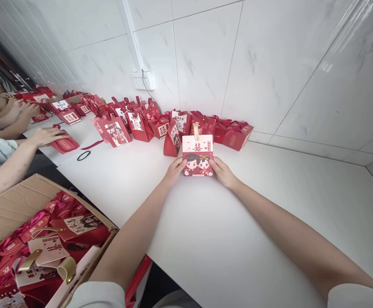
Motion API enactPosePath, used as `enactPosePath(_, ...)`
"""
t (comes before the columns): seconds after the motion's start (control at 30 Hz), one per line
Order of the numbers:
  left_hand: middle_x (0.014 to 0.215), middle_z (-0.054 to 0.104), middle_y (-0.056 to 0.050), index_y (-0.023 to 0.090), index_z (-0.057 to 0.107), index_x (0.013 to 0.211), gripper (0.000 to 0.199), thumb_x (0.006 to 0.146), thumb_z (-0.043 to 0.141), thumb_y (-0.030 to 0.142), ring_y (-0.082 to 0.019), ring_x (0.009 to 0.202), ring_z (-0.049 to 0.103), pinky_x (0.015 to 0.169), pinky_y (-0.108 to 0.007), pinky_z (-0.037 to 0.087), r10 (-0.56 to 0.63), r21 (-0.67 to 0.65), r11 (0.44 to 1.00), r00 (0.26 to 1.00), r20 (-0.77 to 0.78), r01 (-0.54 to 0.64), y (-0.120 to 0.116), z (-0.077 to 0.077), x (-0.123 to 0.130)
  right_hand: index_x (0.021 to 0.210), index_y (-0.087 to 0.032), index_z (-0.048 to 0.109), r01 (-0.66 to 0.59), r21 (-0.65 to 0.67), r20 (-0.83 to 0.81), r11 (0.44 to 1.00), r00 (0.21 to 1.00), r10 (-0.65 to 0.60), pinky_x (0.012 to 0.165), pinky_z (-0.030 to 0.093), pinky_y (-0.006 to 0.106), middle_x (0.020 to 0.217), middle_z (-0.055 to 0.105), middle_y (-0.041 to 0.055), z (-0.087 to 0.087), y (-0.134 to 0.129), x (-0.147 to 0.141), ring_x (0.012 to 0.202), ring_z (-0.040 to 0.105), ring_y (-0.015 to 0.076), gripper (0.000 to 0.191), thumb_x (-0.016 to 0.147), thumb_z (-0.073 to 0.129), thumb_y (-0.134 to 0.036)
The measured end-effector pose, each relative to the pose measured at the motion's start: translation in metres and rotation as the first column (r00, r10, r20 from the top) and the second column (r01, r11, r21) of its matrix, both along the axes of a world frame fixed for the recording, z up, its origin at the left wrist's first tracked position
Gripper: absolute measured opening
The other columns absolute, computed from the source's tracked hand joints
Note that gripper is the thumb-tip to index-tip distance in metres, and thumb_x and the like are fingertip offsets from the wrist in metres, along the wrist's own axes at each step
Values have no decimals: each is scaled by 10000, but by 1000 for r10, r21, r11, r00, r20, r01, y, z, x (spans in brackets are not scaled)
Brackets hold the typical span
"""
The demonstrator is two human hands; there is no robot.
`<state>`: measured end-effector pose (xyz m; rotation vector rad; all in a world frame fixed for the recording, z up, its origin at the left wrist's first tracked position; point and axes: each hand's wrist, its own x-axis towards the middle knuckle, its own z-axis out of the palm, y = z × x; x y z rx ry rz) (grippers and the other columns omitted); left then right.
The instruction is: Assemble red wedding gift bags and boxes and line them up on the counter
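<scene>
A red and cream gift box [198,159] with two cartoon faces and a gold strap on top stands upright between my hands, at the middle of the white table [269,205]. My left hand [175,170] grips its left edge, with the thumb on the front. On the right edge my right hand [224,171] holds it the same way. The fingers behind the box are hidden. Just behind it on the left is a narrow red box [172,139], and to the right behind it a red box with a ribbon [236,136].
Several red gift boxes [137,126] line the tiled wall. A cardboard carton [16,194] full of red boxes is at the lower left. A black ring [83,155] lies on the table. Other people's hands [47,136] handle boxes at the left.
</scene>
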<state>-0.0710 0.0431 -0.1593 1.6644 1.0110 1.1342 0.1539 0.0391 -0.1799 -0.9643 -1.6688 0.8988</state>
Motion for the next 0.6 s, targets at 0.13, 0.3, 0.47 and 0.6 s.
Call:
enactPosePath(0.13,1115,609,-75,182,622,954,270,842,557,418,-229,1063,559,915,-355,446,106,91,992,972,-209,-88,4,6,-15,910,-234,639,21,32,-17,999,1000,-21,994,384,377,1061,629,54,5,-4,1,1048,557,233,404,895,459,-595)
enactPosePath(0.3,1187,605,-104,201,607,1115,357,864,517,437,-259,1059,586,941,-423,441,344,81,938,883,-320,-337,-4,16,-29,753,-236,502,60,-12,-111,998,992,-61,623,488,326,650,605,1,9,-11,1,550,569,165,433,950,322,-577)
enactPosePath(0.47,1348,538,-70,228,536,1282,528,827,564,496,-267,1236,501,1032,-387,415,-20,-58,998,975,-220,7,-20,28,-22,822,-231,510,83,-22,-131,996,988,-85,676,476,323,775,639,2,9,-13,-2,593,600,152,333,928,436,-539)
enactPosePath(0.6,1321,557,-77,221,523,1283,588,739,676,386,-258,1128,580,975,-382,466,-28,-61,998,963,-270,12,-20,29,-21,900,-228,553,114,-5,-103,994,988,-114,828,449,360,952,643,35,8,-12,-5,835,624,193,279,904,501,-502)
